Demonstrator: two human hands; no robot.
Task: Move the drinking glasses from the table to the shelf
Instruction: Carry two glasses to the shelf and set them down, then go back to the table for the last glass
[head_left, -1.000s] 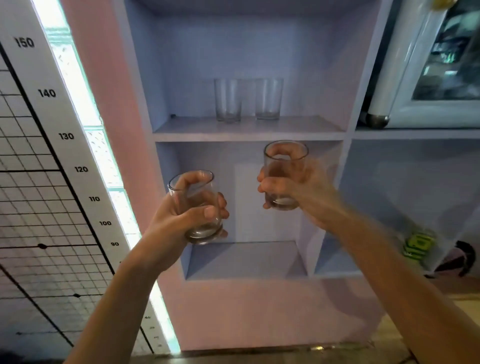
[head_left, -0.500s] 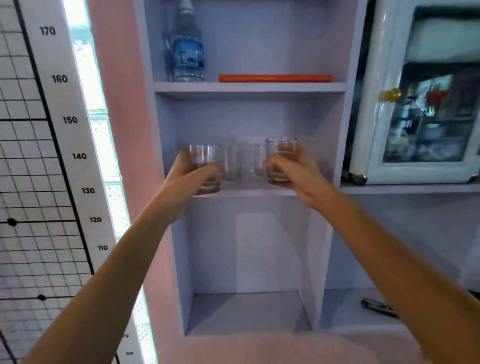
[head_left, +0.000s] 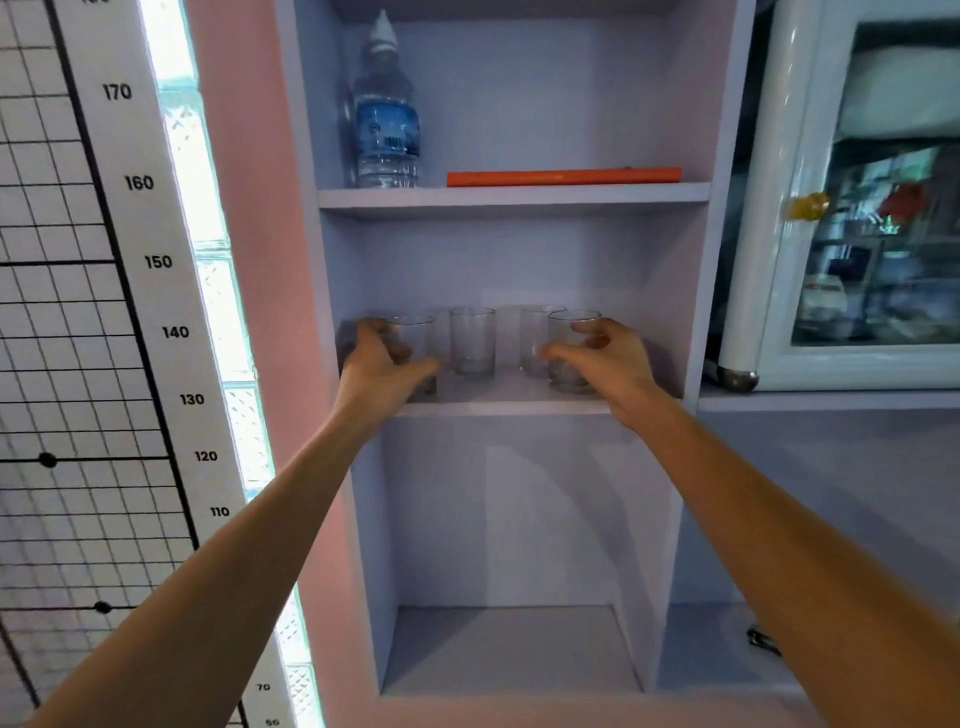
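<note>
Several clear drinking glasses stand in a row on the middle board of the lilac shelf (head_left: 498, 406). My left hand (head_left: 376, 370) wraps around the leftmost glass (head_left: 416, 335), whose base rests on the board. My right hand (head_left: 621, 364) holds the rightmost glass (head_left: 566, 382), thumb across its front, and this glass also sits on the board. Between them stand two free glasses, one at centre left (head_left: 471, 340) and one partly hidden behind the right glass (head_left: 531, 338).
On the board above are a water bottle (head_left: 385, 119) and a flat orange object (head_left: 563, 176). A white glass-door cabinet (head_left: 857, 218) stands to the right. A height chart (head_left: 130, 260) hangs on the left. A dark small object (head_left: 763, 642) lies in the lower right compartment.
Both hands rose from below the middle board and carried their glasses onto it, either side of the two standing glasses. The view tilted up, so the top board came into sight.
</note>
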